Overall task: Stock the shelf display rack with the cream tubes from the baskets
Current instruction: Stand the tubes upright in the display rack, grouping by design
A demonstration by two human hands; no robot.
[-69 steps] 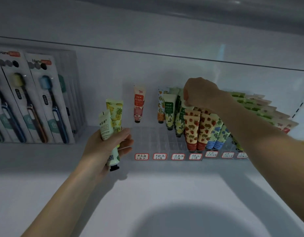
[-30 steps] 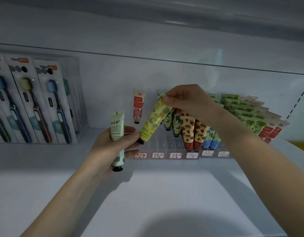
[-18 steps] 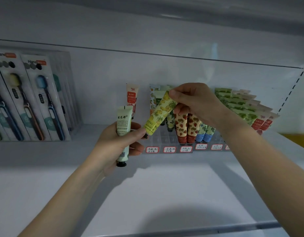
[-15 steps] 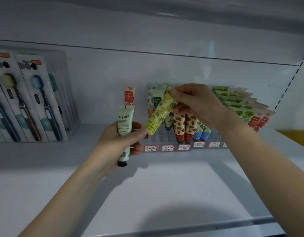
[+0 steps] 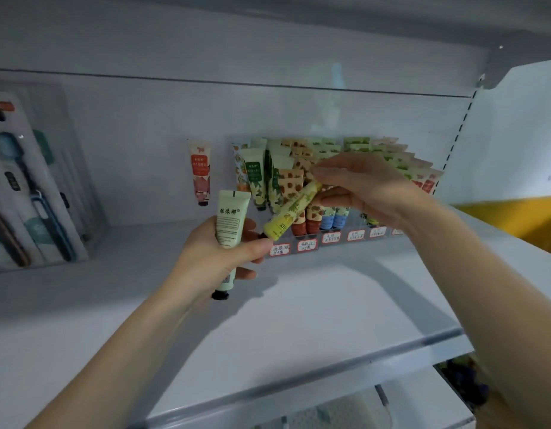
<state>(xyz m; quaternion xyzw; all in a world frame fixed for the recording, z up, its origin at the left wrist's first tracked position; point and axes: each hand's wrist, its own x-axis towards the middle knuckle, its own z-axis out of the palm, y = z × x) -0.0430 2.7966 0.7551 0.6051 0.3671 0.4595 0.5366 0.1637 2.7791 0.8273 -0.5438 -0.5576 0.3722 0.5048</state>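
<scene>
Nearest, at 5 o'clock: front lip of the white shelf (image 5: 345,363), both forearms reaching over it. Left hand (image 5: 218,258), just off centre at 7 o'clock, is wrapped round a pale green tube (image 5: 231,222), upright, black cap down, crimp end up. Right hand (image 5: 373,193) at 3 o'clock pinches the crimp end of a yellow tube (image 5: 291,212) between thumb and fingers. That tube is tilted, cap end low at 8 o'clock from the pinch and right against the left thumb tip; neither tube is in the rack yet. Behind the hands at 1 o'clock: clear display rack (image 5: 333,238) with red-bordered labels along its front, right-hand rows packed with upright cream tubes (image 5: 257,178), left slots bare. One red-and-pink tube (image 5: 200,173) stands alone at 11 o'clock, well left of the rest. Far left at 9 o'clock: toothbrush packs (image 5: 35,193) leaning against the back wall.
</scene>
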